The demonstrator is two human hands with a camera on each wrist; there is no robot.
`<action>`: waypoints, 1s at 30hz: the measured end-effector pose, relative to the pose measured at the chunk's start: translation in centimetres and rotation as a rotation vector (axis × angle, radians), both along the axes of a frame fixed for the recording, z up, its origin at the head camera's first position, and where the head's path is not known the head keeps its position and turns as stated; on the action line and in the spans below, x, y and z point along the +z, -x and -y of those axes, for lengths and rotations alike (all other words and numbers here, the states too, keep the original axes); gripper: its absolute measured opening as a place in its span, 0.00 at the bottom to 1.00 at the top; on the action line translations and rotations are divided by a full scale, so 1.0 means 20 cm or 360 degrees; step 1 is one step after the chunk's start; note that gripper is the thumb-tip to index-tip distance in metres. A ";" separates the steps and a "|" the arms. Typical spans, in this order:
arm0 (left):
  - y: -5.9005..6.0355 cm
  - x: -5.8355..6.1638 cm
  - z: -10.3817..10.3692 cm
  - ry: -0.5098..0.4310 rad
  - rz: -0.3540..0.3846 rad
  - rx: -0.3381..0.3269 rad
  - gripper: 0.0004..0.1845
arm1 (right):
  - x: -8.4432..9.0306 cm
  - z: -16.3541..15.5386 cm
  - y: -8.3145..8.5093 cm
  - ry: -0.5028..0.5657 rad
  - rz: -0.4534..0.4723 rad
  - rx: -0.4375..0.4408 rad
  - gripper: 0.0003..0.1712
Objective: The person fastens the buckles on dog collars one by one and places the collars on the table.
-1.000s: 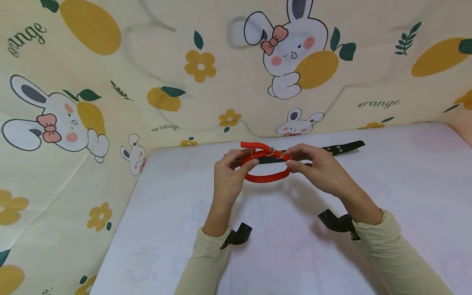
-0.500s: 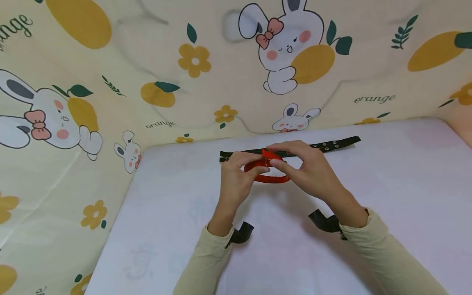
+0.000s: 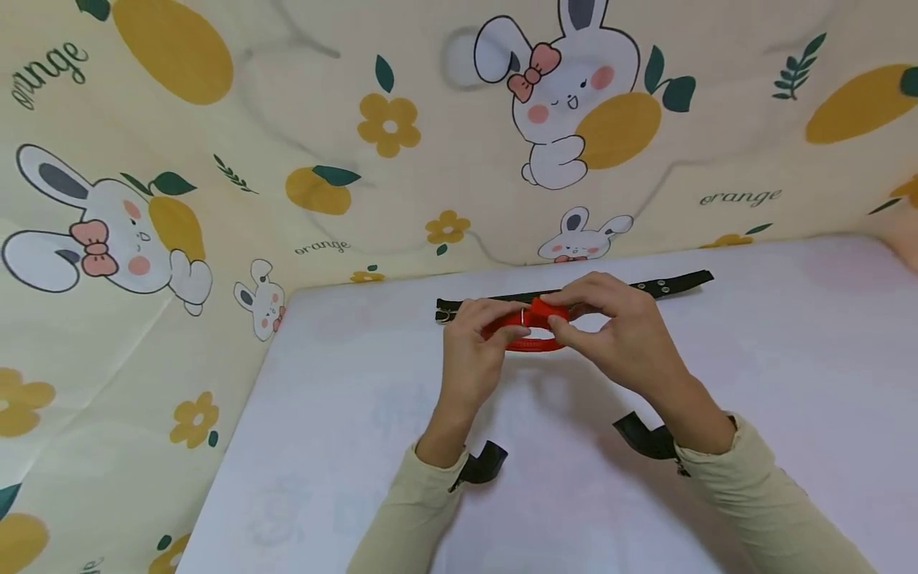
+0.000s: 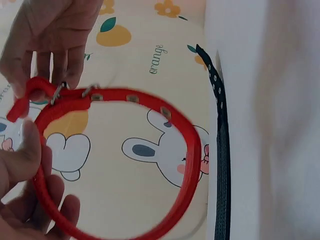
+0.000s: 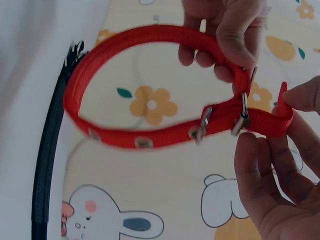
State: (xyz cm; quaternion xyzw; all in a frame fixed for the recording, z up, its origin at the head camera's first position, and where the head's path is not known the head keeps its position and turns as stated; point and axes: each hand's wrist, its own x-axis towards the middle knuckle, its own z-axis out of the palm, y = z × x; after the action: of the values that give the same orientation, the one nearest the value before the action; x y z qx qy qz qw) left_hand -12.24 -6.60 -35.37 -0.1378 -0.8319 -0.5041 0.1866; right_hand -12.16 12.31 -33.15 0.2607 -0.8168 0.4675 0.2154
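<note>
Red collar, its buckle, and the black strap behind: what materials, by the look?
Red collar: looks like woven nylon webbing, matte, with faint ribbing along the band and metal eyelets; could be coated fabric.
Buckle: silver metal, shiny glints on the bars.
Black strap: seemingly the same kind of webbing, matte, with pale metal eyelets in a row.
Left hand and right hand both pinch the collar.

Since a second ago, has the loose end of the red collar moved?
Yes. The red collar end, which stuck out left above the black collar, is now folded in between both hands.
</note>
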 end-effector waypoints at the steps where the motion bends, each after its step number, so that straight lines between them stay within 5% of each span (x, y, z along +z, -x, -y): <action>1: 0.00 0.00 -0.01 0.0012 -0.0040 0.0013 0.13 | 0.00 0.00 0.00 -0.0012 0.0002 -0.0007 0.18; 6: 0.00 0.01 -0.03 0.0055 -0.0153 0.0074 0.12 | 0.01 -0.01 0.01 -0.0136 0.0024 -0.0077 0.15; 15: -0.04 0.02 -0.02 0.0006 -0.0136 0.0091 0.13 | 0.00 0.01 -0.01 -0.0238 0.0041 -0.0145 0.15; 23: -0.05 0.02 -0.01 -0.0178 -0.0001 0.0044 0.15 | 0.00 0.00 -0.01 -0.0297 0.0114 -0.0022 0.20; 30: -0.02 0.04 0.02 -0.0555 0.0251 0.0066 0.16 | 0.03 -0.05 0.02 -0.0470 0.0506 0.0076 0.28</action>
State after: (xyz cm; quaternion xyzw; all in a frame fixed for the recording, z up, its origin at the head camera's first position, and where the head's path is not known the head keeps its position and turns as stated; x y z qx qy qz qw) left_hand -11.90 -6.97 -34.49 -0.0462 -0.7467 -0.6459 0.1523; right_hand -12.63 13.27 -32.57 0.2315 -0.8937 0.3830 0.0323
